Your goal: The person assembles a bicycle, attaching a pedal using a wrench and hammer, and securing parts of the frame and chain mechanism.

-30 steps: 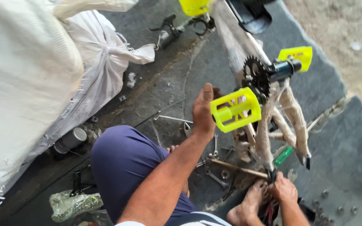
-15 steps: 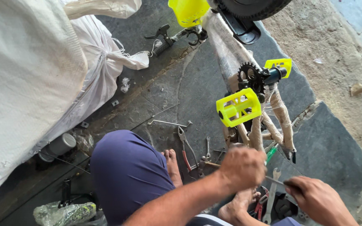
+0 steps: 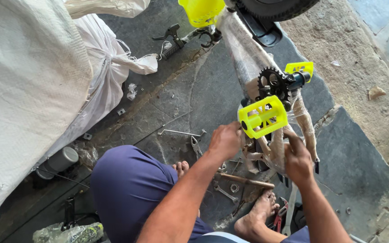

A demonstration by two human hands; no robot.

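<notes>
An upturned bicycle frame (image 3: 248, 54), wrapped in clear film, is seen lying on the dark stone floor (image 3: 194, 90), with a black chainring (image 3: 272, 83) at mid-frame. A yellow pedal (image 3: 263, 117) is set on the near crank, a second yellow pedal (image 3: 299, 68) on the far side. The left hand (image 3: 224, 140) is curled just left of the near pedal, touching the frame; what it grips cannot be told. The right hand (image 3: 298, 159) is closed on the wrapped rear stays below the pedal. Pliers (image 3: 196, 146) and spanners lie on the floor near the left hand. White sacks (image 3: 32, 81) are stacked at left.
</notes>
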